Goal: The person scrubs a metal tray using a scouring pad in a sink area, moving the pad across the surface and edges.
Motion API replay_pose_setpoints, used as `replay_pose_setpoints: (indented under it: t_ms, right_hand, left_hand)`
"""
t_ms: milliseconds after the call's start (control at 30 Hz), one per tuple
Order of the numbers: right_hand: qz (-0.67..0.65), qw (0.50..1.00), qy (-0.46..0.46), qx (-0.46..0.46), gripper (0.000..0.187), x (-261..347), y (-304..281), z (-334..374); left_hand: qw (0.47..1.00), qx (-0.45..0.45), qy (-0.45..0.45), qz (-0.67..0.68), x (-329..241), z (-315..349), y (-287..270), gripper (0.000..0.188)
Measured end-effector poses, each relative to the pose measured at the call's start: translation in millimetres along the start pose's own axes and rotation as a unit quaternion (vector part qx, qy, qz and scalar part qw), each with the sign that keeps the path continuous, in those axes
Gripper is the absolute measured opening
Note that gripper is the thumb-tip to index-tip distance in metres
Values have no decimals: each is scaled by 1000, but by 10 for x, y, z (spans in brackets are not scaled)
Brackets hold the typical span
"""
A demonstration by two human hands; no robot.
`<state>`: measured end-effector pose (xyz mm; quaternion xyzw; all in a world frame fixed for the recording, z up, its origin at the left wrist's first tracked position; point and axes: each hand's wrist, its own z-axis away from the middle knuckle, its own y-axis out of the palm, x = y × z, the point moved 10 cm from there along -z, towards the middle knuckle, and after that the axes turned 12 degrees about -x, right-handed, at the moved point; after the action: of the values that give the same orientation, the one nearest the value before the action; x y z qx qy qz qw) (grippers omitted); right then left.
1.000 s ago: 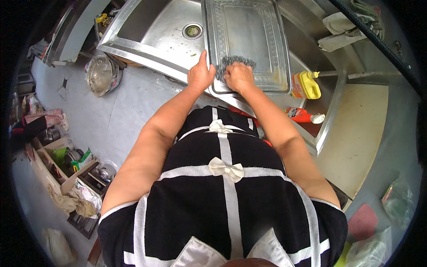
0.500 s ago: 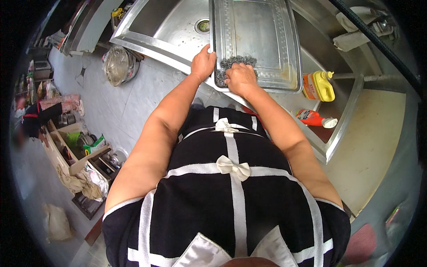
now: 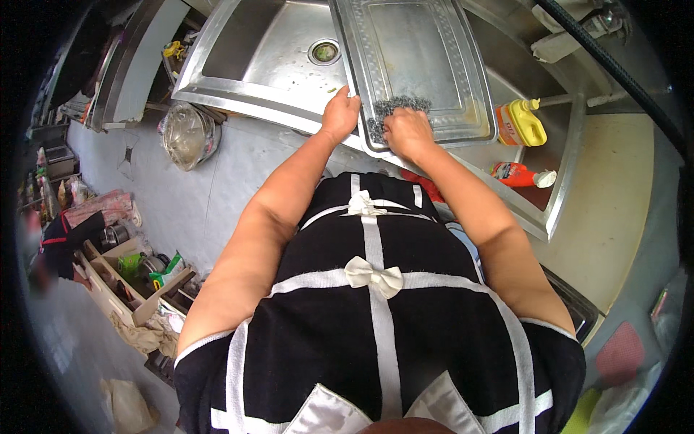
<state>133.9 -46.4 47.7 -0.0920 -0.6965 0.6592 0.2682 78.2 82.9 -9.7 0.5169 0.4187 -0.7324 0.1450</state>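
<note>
A rectangular metal tray (image 3: 416, 50) with a raised rim lies across the stainless steel sink (image 3: 238, 100), tilted slightly to the left. At its near left edge, my left hand (image 3: 340, 116) is closed on the rim, with the fingers partly hidden at the edge. My right hand (image 3: 409, 134) presses a grey steel wool scourer (image 3: 396, 103) onto the near left corner of the tray. Its fingers curl over the scourer and cover part of it. Brownish stains show near the tray's right corner.
Right of the tray are a yellow jug (image 3: 531, 130) and a red bottle (image 3: 512, 173) with a white cap. A black hose (image 3: 600, 54) crosses the upper right. On the floor at left are a bagged bin (image 3: 189, 137) and a wooden crate (image 3: 137, 307). Another person's dark sleeve (image 3: 79, 235) shows far left.
My view has shifted, and the tray with both hands appears a little farther right and slightly more turned. Both hands keep their hold, and the scourer stays at the same corner.
</note>
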Motion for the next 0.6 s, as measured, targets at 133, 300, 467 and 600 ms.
replay_pose_setpoints:
  t_ms: [133,300,467,600]
  right_hand:
    - [16,997,65,-35,19,-87,-77,-119]
    - [28,993,92,-63,18,-107,-107,-287]
    - [42,999,-1,24,16,159,24,76]
    - [57,997,48,-14,19,231,-11,-177]
  left_hand:
    - [999,30,34,-30,-163,7,-14,40]
    - [997,-2,70,-29,52,-92,49,37]
    - [997,11,80,-9,-8,-77,67,30]
    - [998,17,59,0,167,-175,126,26]
